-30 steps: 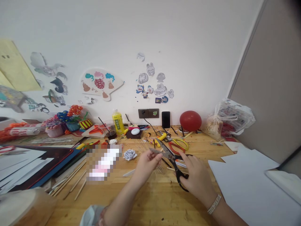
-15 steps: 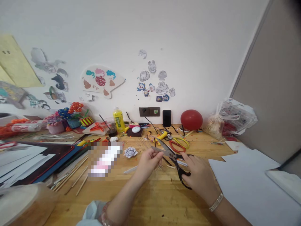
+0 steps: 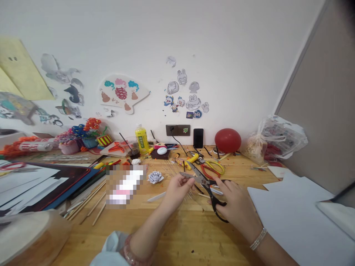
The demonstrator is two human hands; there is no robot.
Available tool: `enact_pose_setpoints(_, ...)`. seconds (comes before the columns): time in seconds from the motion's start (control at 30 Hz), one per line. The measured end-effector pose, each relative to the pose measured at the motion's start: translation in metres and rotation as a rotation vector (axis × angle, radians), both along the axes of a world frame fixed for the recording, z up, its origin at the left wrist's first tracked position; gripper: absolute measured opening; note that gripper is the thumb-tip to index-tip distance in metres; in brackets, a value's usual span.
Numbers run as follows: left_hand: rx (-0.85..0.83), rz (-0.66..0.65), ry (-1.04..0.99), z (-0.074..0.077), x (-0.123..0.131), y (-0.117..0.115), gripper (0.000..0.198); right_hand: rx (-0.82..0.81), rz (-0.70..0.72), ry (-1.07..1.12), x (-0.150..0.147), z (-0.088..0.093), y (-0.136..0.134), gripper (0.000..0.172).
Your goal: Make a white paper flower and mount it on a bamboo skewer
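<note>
My left hand pinches a small grey strip of paper above the wooden table. My right hand grips the black handles of a pair of scissors, fingers through the loops. The blades are parted and point up-left, meeting the strip's right end. A bundle of thin sticks lies under both hands. A small folded white paper flower rests on the table left of my left hand.
Large white paper sheets cover the right side. Red and yellow scissors, a red balloon, a yellow bottle, a phone and a plastic bag line the back. Wooden sticks, a dark board and a tape roll lie left.
The hands, strip and scissors keep nearly the same pose; the view has shifted slightly, and the blades now sit closer on the strip.
</note>
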State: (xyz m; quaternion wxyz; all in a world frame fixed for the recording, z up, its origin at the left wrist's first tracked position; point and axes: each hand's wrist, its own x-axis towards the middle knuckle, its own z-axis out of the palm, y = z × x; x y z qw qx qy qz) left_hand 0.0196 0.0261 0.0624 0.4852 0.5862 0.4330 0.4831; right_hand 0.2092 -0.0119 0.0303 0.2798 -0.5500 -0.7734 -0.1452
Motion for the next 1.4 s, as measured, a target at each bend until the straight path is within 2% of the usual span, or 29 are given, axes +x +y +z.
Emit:
enact_pose_setpoints(0.47,-0.033,0.071,0.035,-0.006,-0.002,0.008,0.039,0.132,0.022,-0.051,0.0,-0.007,-0.001,0.044)
enact_pose_setpoints(0.83,-0.119,-0.042,-0.07,0.004,-0.009,0.005,0.044,0.036,0.0,0.076,-0.009,-0.004,0.0,0.059)
enact_pose_setpoints(0.97,-0.086,-0.085,-0.065,0.005,-0.009,0.004,0.036,0.046,0.005,0.098,-0.009,-0.007,0.0,0.056)
enact_pose_setpoints(1.2,-0.003,-0.028,0.009,0.003,-0.006,0.003,0.035,0.047,-0.008,0.069,-0.008,-0.005,-0.002,0.055)
enact_pose_setpoints(1.4,0.044,0.021,0.04,0.001,-0.003,0.001,0.038,0.116,0.061,0.064,-0.005,-0.008,-0.001,0.054)
